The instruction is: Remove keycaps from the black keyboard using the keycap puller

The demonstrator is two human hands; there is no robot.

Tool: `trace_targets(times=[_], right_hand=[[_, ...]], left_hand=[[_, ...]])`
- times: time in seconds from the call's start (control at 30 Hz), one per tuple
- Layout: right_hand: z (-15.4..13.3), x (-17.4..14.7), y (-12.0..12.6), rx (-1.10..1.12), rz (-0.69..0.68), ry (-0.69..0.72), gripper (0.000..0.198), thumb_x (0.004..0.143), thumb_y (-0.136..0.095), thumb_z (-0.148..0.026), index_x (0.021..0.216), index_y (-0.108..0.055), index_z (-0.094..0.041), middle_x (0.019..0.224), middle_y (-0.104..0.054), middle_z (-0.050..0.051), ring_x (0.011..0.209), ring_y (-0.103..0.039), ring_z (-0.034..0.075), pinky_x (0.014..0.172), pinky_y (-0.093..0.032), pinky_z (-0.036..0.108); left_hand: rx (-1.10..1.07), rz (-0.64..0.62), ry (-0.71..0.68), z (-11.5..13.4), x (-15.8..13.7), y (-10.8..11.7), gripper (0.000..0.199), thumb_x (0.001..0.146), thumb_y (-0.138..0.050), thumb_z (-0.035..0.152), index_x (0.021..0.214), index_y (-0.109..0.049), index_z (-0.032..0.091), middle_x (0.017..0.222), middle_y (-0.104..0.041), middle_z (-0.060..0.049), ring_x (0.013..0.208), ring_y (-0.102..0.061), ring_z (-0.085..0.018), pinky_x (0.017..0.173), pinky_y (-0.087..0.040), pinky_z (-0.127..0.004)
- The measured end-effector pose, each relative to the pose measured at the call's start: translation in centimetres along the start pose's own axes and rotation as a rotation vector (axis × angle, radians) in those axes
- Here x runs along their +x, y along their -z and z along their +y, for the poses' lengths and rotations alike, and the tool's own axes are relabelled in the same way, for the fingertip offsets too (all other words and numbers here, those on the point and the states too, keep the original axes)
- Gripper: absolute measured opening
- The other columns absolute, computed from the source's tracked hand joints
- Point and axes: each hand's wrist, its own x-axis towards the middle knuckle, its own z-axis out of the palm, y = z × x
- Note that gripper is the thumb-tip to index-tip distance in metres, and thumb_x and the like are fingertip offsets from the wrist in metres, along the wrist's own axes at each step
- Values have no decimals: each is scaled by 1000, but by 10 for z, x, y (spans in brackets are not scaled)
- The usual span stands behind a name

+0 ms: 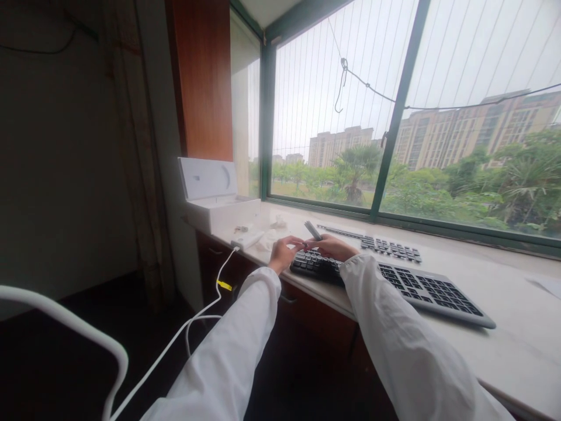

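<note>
Both my arms, in white sleeves, reach to the left end of a black-keyed keyboard on the pale window ledge. My right hand grips a small grey tool that sticks up and back from the fingers. My left hand has its fingertips pinched together against the right hand's fingers over the keyboard's left edge; what it pinches is too small to make out. A row of loose black keycaps lies on the ledge just behind the keyboard.
An open white box with its lid up stands at the ledge's left end. A white device beside it trails a white cable off the edge. A white chair rail curves at lower left. Window glass backs the ledge.
</note>
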Motion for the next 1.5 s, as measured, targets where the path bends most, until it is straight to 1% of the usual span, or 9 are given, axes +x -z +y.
trace_targets(times=[0.13, 0.2, 0.33, 0.43, 0.57, 0.83, 1.07, 1.33, 1.5], right_hand=[[1, 0, 1, -29, -13, -2, 43, 64, -80, -46, 88, -72, -10, 46, -28, -10, 44, -18, 5, 39, -13, 24], [-1, -1, 1, -43, -6, 5, 45, 65, -79, -47, 89, -72, -11, 45, -26, -10, 44, -19, 5, 39, -14, 24], [-10, -3, -2, -194, 94, 74, 46, 70, -74, -48, 98, -74, -11, 49, -47, -4, 44, -28, 6, 41, -22, 24], [-12, 0, -4, -419, 158, 210, 41, 74, -70, -47, 98, -77, -14, 66, -66, 2, 54, -49, 10, 51, -36, 24], [-7, 8, -4, -629, 198, 316, 35, 78, -67, -47, 93, -78, -18, 76, -72, 3, 72, -63, 18, 64, -43, 26], [3, 13, -6, -751, 303, 417, 21, 79, -71, -38, 87, -76, -19, 81, -74, 5, 75, -68, 19, 68, -47, 27], [1, 11, -6, -796, 331, 439, 18, 81, -70, -35, 88, -77, -21, 79, -75, 4, 73, -68, 18, 69, -47, 26], [-2, 7, -8, -779, 323, 427, 19, 83, -66, -38, 89, -78, -24, 80, -75, 2, 75, -68, 18, 69, -45, 25], [2, 12, -7, -869, 444, 321, 35, 89, -54, -45, 72, -75, -22, 69, -72, 3, 69, -66, 17, 66, -44, 25]], left_hand=[[-55, -12, -16, 4, -1, 1, 24, 75, -77, 35, 92, -75, 20, 91, -75, -4, 88, -69, -18, 83, -50, -29], [-52, 1, -8, 5, -2, 1, 22, 76, -76, 34, 92, -75, 20, 90, -75, -5, 87, -69, -18, 81, -50, -28], [-5, 94, 18, 5, -2, 2, 14, 83, -69, 28, 93, -74, 20, 93, -75, -5, 90, -67, -17, 81, -49, -28], [14, 133, 14, 4, -1, 2, 13, 86, -66, 25, 95, -73, 20, 95, -75, -5, 92, -67, -17, 81, -49, -28], [33, 117, 0, 3, 0, 1, 14, 85, -66, 21, 98, -72, 21, 95, -74, -5, 93, -67, -17, 80, -49, -27], [45, 95, -29, -3, 0, -1, 15, 86, -66, 20, 99, -74, 22, 95, -76, -3, 90, -69, -16, 73, -49, -25], [53, 105, -14, -10, 2, -3, 15, 85, -67, 24, 97, -76, 23, 98, -76, -4, 90, -68, -16, 77, -49, -26], [57, 119, -23, -10, 3, -3, 12, 85, -67, 24, 95, -74, 22, 93, -75, -3, 87, -67, -16, 77, -49, -26], [41, 165, 6, -12, 5, -4, 11, 87, -64, 22, 96, -71, 19, 96, -74, -5, 92, -66, -16, 81, -49, -27]])
